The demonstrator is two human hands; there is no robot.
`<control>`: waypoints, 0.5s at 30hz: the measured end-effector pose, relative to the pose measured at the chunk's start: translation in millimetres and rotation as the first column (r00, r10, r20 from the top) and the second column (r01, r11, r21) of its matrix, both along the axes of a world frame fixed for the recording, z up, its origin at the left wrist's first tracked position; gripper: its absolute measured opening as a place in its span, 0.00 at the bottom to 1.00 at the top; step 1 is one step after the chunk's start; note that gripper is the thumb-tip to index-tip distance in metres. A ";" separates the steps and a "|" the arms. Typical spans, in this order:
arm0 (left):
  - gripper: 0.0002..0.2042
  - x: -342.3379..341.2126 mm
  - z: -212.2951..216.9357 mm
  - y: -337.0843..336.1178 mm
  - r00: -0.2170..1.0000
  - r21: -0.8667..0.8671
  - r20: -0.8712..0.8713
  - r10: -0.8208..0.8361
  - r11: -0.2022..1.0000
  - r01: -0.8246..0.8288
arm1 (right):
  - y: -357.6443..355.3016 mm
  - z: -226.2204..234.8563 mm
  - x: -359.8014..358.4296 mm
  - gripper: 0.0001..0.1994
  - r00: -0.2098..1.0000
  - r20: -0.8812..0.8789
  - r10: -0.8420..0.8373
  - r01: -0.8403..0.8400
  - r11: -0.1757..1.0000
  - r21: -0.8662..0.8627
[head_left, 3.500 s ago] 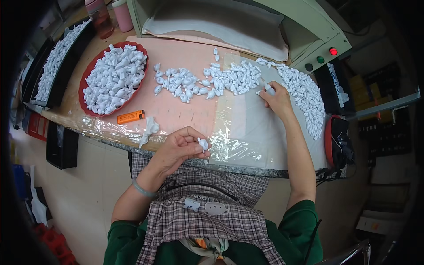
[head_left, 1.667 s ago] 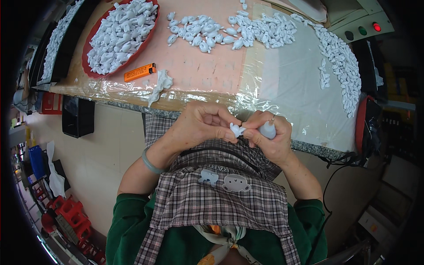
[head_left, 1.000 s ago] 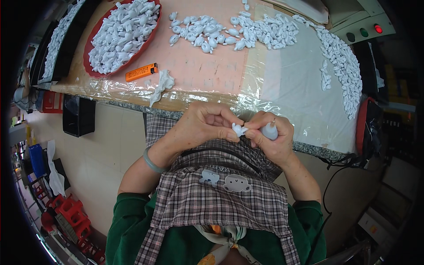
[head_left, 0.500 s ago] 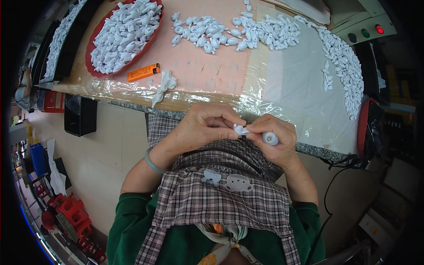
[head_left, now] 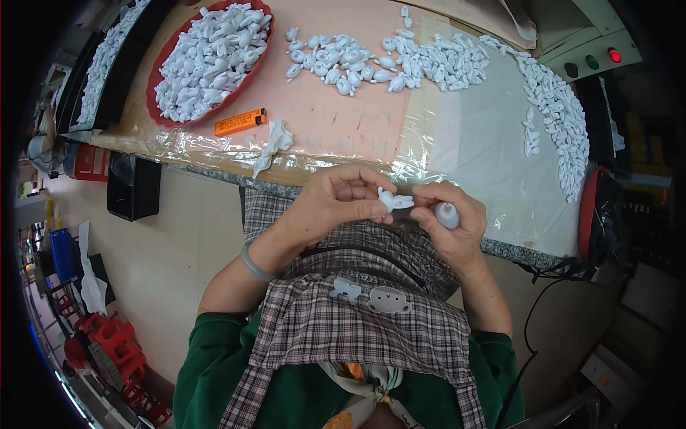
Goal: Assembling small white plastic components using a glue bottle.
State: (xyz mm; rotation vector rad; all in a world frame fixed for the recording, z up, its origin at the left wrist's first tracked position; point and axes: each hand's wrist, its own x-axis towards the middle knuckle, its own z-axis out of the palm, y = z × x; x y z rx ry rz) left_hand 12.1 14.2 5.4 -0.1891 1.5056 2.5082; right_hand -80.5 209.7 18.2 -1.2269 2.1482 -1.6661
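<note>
Between the thumb and fingers of my left hand is a small white plastic figurine part, its two long ear-like prongs pointing right. My right hand curls around a small pale bottle, seen nearly end-on with a little tip in its middle. The right thumb and forefinger are parted, just beyond the prongs and apart from them. Both hands are in front of the table edge, over my plaid apron.
A red basin heaped with white parts stands at the table's far left. Loose white parts lie across the back, and more pile up at the right. An orange lighter and crumpled tissue lie near the front edge.
My right thumb and forefinger have come off the white figurine part and moved slightly right, with the bottle still in that hand. The prongs are now uncovered.
</note>
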 end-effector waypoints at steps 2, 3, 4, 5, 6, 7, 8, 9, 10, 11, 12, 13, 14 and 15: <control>0.14 0.0 -0.6 -0.7 0.998 0.142 0.013 0.065 0.988 -0.067 | 0.5 -0.6 -2.5 0.12 1.000 0.023 -0.013 0.014 1.000 -0.023; 0.14 -1.3 0.9 -0.6 0.998 0.139 0.010 0.068 0.988 -0.069 | 1.9 0.0 -3.7 0.12 0.999 0.028 -0.033 0.033 0.999 0.003; 0.14 -2.7 3.2 -0.9 0.997 0.158 0.024 0.067 0.985 -0.070 | 2.2 0.6 -4.6 0.12 0.998 0.031 -0.054 0.053 0.998 0.028; 0.14 -3.9 5.2 -2.5 0.997 0.176 0.038 0.065 0.982 -0.071 | 1.2 1.3 -5.3 0.12 0.998 0.027 -0.050 0.049 0.999 0.023; 0.14 -3.6 4.5 -3.7 0.997 0.173 0.035 0.069 0.982 -0.074 | 1.0 1.5 -5.0 0.12 0.998 0.026 -0.063 0.063 0.997 0.034; 0.14 -3.4 2.7 -5.4 0.997 0.213 0.045 0.059 0.975 -0.068 | 0.3 1.8 -5.1 0.12 0.997 0.024 -0.077 0.076 0.996 0.043; 0.14 -3.4 1.8 -7.5 0.997 0.252 0.054 0.049 0.966 -0.061 | -1.1 1.2 -5.7 0.12 0.997 0.020 -0.072 0.071 0.997 0.038; 0.14 -2.8 1.3 -8.4 0.997 0.247 0.051 0.056 0.967 -0.067 | -2.0 -1.0 -5.9 0.10 0.997 0.010 -0.078 0.078 0.997 0.028; 0.14 -2.5 2.0 -9.3 0.997 0.291 0.061 0.053 0.954 -0.068 | -3.2 -1.2 -6.1 0.09 0.997 0.001 -0.083 0.083 0.996 0.016; 0.14 -2.3 3.4 -10.3 0.996 0.333 0.069 0.050 0.940 -0.071 | -4.0 0.6 -6.1 0.09 0.997 -0.003 -0.074 0.074 0.997 0.005; 0.14 -1.6 3.5 -12.7 0.996 0.317 0.063 0.067 0.945 -0.084 | -6.0 1.1 -6.5 0.08 0.997 0.032 -0.076 0.075 0.997 0.026; 0.15 -1.0 4.4 -14.2 0.995 0.313 0.069 0.070 0.946 -0.088 | -7.0 2.0 -6.6 0.08 0.995 0.066 -0.076 0.073 0.996 0.044; 0.15 -0.5 7.7 -14.9 0.995 0.307 0.073 0.074 0.947 -0.093 | -4.1 2.4 -6.1 0.08 0.997 0.062 -0.055 0.053 0.998 0.021; 0.15 -1.1 12.7 -17.1 0.992 0.308 0.087 0.088 0.945 -0.111 | -2.4 -1.1 -6.9 0.07 0.995 0.058 -0.086 0.084 0.996 0.035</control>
